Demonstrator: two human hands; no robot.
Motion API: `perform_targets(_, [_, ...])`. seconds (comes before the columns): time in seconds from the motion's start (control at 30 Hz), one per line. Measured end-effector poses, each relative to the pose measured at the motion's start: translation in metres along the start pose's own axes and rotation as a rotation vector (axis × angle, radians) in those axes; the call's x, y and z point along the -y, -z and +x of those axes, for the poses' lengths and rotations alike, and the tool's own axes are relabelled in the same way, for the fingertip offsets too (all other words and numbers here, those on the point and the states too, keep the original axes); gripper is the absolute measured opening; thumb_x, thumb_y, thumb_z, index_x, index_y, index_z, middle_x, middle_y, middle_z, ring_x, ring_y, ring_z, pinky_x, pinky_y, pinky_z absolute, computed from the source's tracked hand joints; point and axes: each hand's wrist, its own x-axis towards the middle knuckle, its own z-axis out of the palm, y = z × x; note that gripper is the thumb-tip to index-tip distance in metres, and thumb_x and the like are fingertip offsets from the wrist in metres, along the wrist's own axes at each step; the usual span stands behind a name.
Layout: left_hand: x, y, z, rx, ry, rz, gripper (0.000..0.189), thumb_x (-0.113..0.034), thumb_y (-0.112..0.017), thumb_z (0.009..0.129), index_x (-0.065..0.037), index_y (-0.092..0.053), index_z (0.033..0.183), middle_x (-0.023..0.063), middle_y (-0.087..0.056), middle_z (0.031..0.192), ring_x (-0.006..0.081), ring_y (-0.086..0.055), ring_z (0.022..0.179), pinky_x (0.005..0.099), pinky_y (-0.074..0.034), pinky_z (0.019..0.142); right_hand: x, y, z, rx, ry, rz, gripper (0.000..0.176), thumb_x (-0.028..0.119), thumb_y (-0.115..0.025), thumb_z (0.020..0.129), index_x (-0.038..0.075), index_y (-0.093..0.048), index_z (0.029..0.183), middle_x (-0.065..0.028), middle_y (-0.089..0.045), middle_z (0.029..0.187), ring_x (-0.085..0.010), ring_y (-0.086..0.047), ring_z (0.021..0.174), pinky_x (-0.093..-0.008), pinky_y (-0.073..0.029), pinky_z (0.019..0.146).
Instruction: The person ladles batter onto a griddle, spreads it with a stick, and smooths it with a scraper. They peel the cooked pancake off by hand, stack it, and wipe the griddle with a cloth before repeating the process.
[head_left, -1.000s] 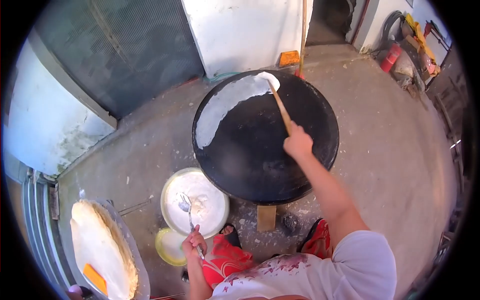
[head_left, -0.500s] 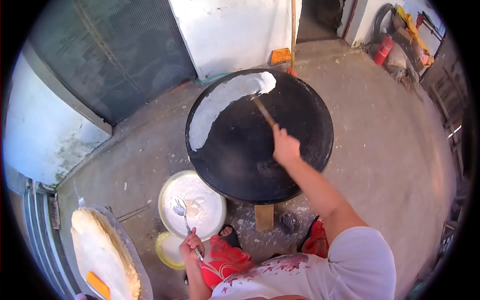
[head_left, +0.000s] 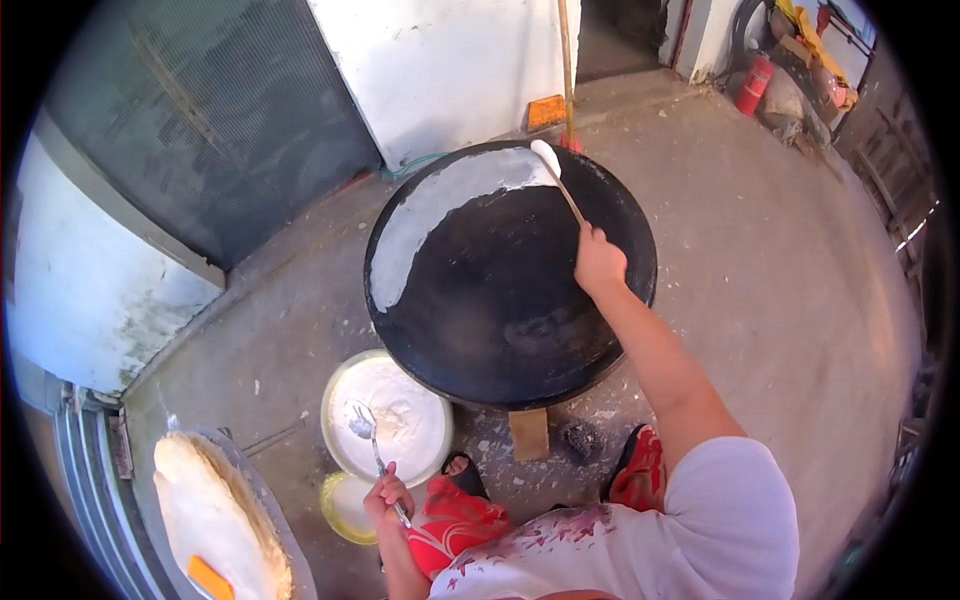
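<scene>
- The round black griddle (head_left: 500, 300) is set in the middle of the floor, and its far-left edge is coated with a curved strip of pale batter (head_left: 425, 215).
- The stack of thin flatbreads (head_left: 215, 520) is seen at the lower left, with an orange scraper (head_left: 210, 578) lying on top.
- The wide tub (head_left: 327, 410), filled with white batter, is placed just beside the griddle's near-left side; a smaller bowl (head_left: 332, 515) is partly hidden by it.
- The wooden stick (head_left: 567, 195) is gripped in the right hand (head_left: 601, 260), fingers closed, its white-coated tip held at the strip's far end.
- The metal spoon (head_left: 375, 450) is grasped in the curled fingers of the left hand (head_left: 388, 497), its head over the tub.
</scene>
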Motion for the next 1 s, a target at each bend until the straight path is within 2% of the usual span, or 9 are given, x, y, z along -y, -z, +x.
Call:
perform_targets(0.17, [-0.005, -0.001, -0.001, -0.031, -0.077, 0.044, 0.031, -0.013, -0.035, 0.089, 0.009, -0.047, 0.107, 0.0033, -0.046, 0.068, 0.0091, -0.042, 0.049, 0.0202, -0.037, 0.038, -0.046, 0.026, -0.062, 0.156, -0.177, 0.271, 0.049, 0.009, -0.051, 0.08, 0.003, -0.036, 0.127, -0.0207, -0.054, 0.106, -0.0324, -0.058, 0.094, -0.0371, -0.046, 0.081])
perform_targets(0.23, [0.0, -0.011, -0.01, -0.031, -0.102, 0.064, 0.029, -0.009, -0.035, 0.088, 0.009, -0.045, 0.108, 0.0032, -0.046, 0.066, 0.0091, -0.042, 0.047, 0.0199, -0.037, 0.038, -0.072, 0.013, -0.061, 0.02, 0.074, 0.712, 0.04, 0.01, -0.049, 0.083, 0.003, -0.043, 0.122, -0.0192, -0.058, 0.103, -0.0291, -0.058, 0.095, -0.0347, -0.045, 0.082])
perform_targets(0.37, [0.002, -0.021, -0.026, -0.006, -0.166, 0.074, 0.028, -0.006, -0.035, 0.088, 0.009, -0.043, 0.11, 0.0028, -0.045, 0.064, 0.0092, -0.043, 0.046, 0.0202, -0.037, 0.037, -0.106, -0.008, -0.006, -0.021, 0.02, 0.913, 0.036, 0.011, -0.047, 0.084, 0.007, -0.048, 0.12, -0.016, -0.062, 0.095, -0.0266, -0.059, 0.094, -0.0336, -0.045, 0.081])
perform_targets(0.47, [-0.002, -0.022, -0.04, 0.061, -0.111, 0.05, 0.031, -0.011, -0.036, 0.088, 0.009, -0.047, 0.109, 0.0028, -0.046, 0.066, 0.0087, -0.042, 0.047, 0.0206, -0.037, 0.037, -0.115, -0.016, 0.036, 0.012, -0.161, 0.77, 0.037, 0.009, -0.047, 0.084, 0.01, -0.049, 0.121, -0.0129, -0.064, 0.089, -0.0247, -0.061, 0.087, -0.0325, -0.046, 0.077])
perform_targets(0.53, [0.009, -0.029, -0.055, 0.084, -0.128, 0.048, 0.031, -0.01, -0.036, 0.088, 0.009, -0.047, 0.109, 0.0029, -0.046, 0.066, 0.0087, -0.042, 0.046, 0.0206, -0.036, 0.037, -0.112, -0.029, 0.053, 0.1, -0.344, 0.868, 0.038, 0.011, -0.038, 0.09, 0.018, -0.047, 0.126, -0.0015, -0.055, 0.065, -0.0075, -0.041, 0.041, -0.0239, -0.033, 0.037])
perform_targets(0.67, [0.029, -0.042, -0.079, 0.139, -0.132, 0.052, 0.031, -0.008, -0.036, 0.087, 0.01, -0.046, 0.11, 0.0033, -0.046, 0.066, 0.0089, -0.042, 0.046, 0.0205, -0.035, 0.038, -0.093, -0.001, 0.037, 0.394, -0.387, 1.111, 0.036, 0.013, -0.036, 0.09, 0.019, -0.049, 0.124, -0.0013, -0.053, 0.062, -0.0079, -0.037, 0.039, -0.0237, -0.028, 0.034])
perform_targets(0.8, [0.041, -0.044, -0.088, 0.158, -0.119, 0.041, 0.031, -0.007, -0.036, 0.087, 0.011, -0.046, 0.11, 0.0036, -0.046, 0.066, 0.0089, -0.041, 0.046, 0.0204, -0.036, 0.038, -0.133, -0.094, 0.076, -0.114, -0.166, 0.956, 0.034, 0.015, -0.038, 0.09, 0.022, -0.053, 0.119, -0.0023, -0.053, 0.064, -0.0079, -0.032, 0.036, -0.0249, -0.027, 0.033])
perform_targets(0.9, [0.049, -0.048, -0.083, 0.171, -0.107, 0.048, 0.031, -0.006, -0.031, 0.088, 0.012, -0.042, 0.11, 0.0033, -0.045, 0.064, 0.011, -0.044, 0.048, 0.0229, -0.037, 0.039, -0.077, -0.003, 0.035, 0.362, -0.372, 1.137, 0.029, 0.015, -0.041, 0.089, 0.017, -0.059, 0.112, -0.0014, -0.054, 0.065, -0.0068, -0.041, 0.046, -0.0231, -0.03, 0.038])
perform_targets(1.0, [0.048, -0.045, -0.078, 0.209, -0.063, 0.039, 0.03, -0.006, -0.032, 0.087, 0.012, -0.041, 0.11, 0.0033, -0.044, 0.065, 0.011, -0.043, 0.049, 0.0228, -0.037, 0.04, -0.087, -0.019, 0.036, 0.266, -0.242, 1.133, 0.028, 0.015, -0.044, 0.088, 0.013, -0.061, 0.11, -0.0013, -0.056, 0.067, -0.0076, -0.046, 0.053, -0.023, -0.036, 0.044])
